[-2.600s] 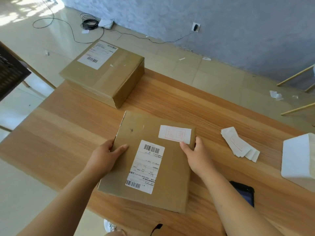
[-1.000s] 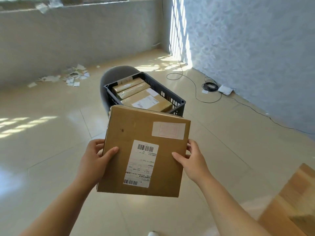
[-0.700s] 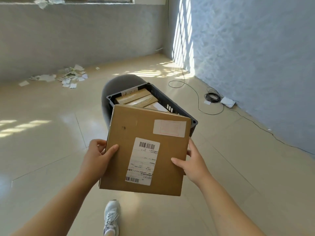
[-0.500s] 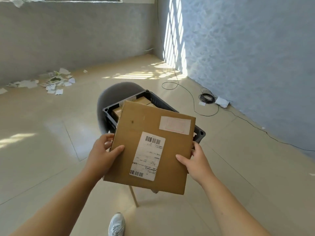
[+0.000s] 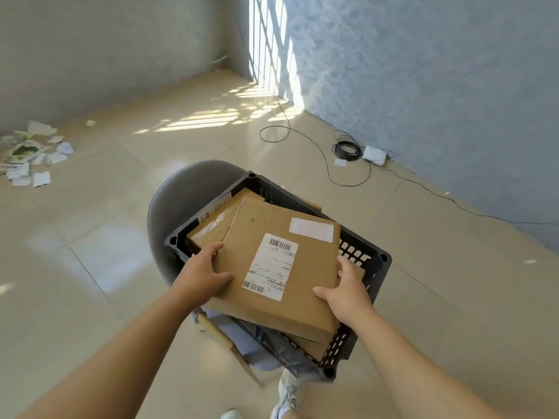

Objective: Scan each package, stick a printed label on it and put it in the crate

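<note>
A flat brown cardboard package (image 5: pixel 305 285) carries a white barcode shipping label (image 5: pixel 270 266) and a small printed label (image 5: pixel 311 228) near its far right corner. My left hand (image 5: pixel 202 273) grips its left edge and my right hand (image 5: pixel 344 293) grips its near right corner. The package lies tilted over a black plastic crate (image 5: pixel 376 267), on top of other brown packages (image 5: pixel 216 220) inside it. The crate stands on a grey chair (image 5: pixel 178 195).
Pale tiled floor surrounds the chair. A black cable with a coil (image 5: pixel 347 149) and a white adapter (image 5: pixel 375 154) lie along the right wall. Scraps of paper (image 5: pixel 30 158) litter the floor at far left. My shoes (image 5: pixel 287 394) show below the crate.
I have carried the package from the wooden table to the crate on the chair and lowered it onto the packages inside. Both hands have stayed on it.
</note>
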The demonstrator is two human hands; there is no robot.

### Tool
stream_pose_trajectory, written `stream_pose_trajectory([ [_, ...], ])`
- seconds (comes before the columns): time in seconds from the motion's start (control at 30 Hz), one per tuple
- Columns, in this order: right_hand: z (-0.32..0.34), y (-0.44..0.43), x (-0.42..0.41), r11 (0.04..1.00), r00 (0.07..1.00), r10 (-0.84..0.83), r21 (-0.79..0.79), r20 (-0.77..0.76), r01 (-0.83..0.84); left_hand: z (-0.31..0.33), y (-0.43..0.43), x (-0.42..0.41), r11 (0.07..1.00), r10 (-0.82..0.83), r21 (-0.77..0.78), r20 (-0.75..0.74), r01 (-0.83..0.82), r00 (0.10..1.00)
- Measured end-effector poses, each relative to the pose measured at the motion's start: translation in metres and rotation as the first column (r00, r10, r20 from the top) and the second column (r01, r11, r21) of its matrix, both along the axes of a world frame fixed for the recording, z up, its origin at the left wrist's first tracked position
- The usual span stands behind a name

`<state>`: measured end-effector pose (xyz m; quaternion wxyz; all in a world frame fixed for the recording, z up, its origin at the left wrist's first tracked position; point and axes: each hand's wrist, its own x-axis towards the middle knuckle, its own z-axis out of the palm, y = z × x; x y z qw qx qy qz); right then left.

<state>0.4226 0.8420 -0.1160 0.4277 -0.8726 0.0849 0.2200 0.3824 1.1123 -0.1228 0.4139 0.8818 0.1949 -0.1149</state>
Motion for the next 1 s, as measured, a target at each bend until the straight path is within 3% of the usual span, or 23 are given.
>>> stream_pose_trajectory([
  [0.17,-0.016,0.013,0.034,0.965,0.978,0.195,-0.162,-0.070,-0.205,-0.027,0.020,0.032,0.983,-0.066,0.174,0.004,0.064,0.998],
  [0.27,-0.023,0.023,0.058,0.958,0.970,0.227,-0.156,-0.090,-0.239,-0.035,0.029,0.052,0.976,-0.038,0.214,0.018,0.034,0.999],
  [0.43,-0.028,0.052,0.078,0.934,0.951,0.295,-0.182,-0.091,-0.307,-0.042,0.041,0.076,0.900,0.048,0.434,-0.022,-0.034,0.999],
  [0.73,-0.026,0.105,0.087,0.904,0.935,0.344,-0.238,-0.087,-0.355,-0.044,0.078,0.095,0.878,-0.171,0.438,-0.093,0.195,0.981],
  [1.0,-0.020,0.131,0.073,0.896,0.960,0.256,-0.346,-0.112,-0.279,-0.039,0.107,0.098,0.814,-0.375,0.420,-0.149,0.402,0.915],
])
